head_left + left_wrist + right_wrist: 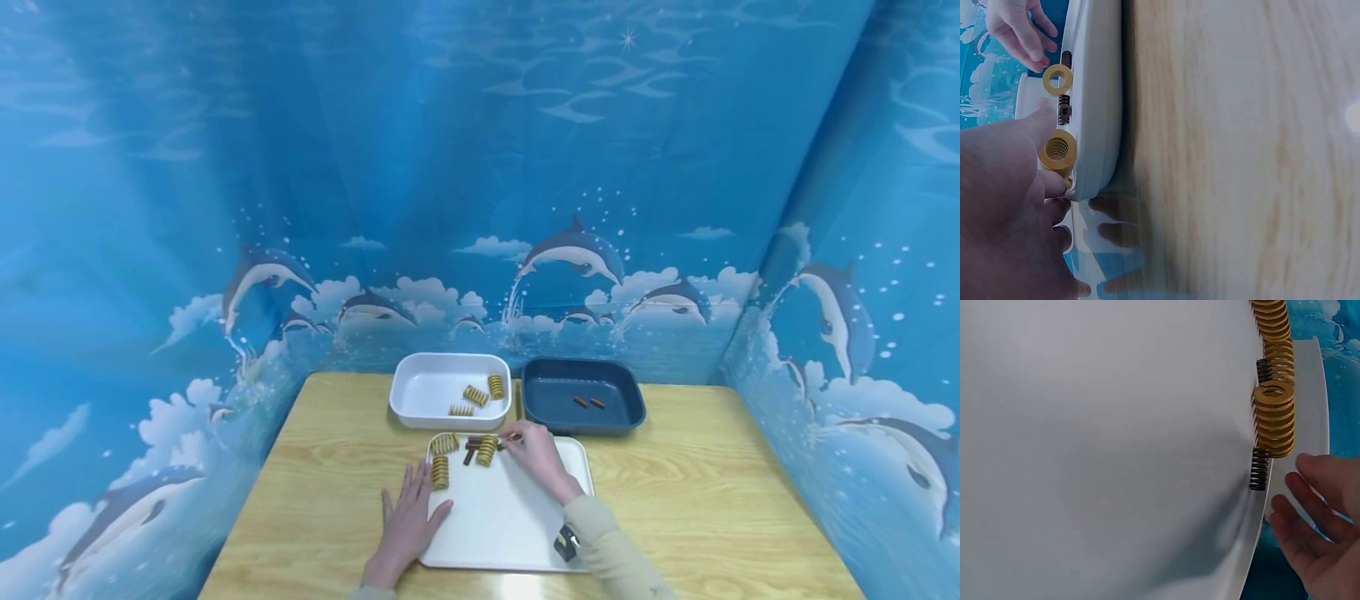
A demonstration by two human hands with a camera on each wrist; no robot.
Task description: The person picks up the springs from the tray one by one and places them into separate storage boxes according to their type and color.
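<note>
A white tray (502, 525) carries large yellow coil springs (486, 451) and several small dark brown springs (469, 457) near its far edge. My left hand (407, 521) lies at the tray's left edge with its fingers extended, close beside a yellow spring (440, 473). In the left wrist view its fingers partly hide that spring. Over the far side of the tray, my right hand (537, 454) has its fingers loosely bent. The right wrist view shows a gap between those fingers and the nearest small dark spring (1259, 469), with nothing held.
Behind the tray stands a white bin (420, 419) with yellow springs (476, 395) inside. To its right is a dark blue bin (585, 429) holding two small brown springs (597, 402). All stand on a wooden table (697, 500) before a dolphin-print curtain (465, 167).
</note>
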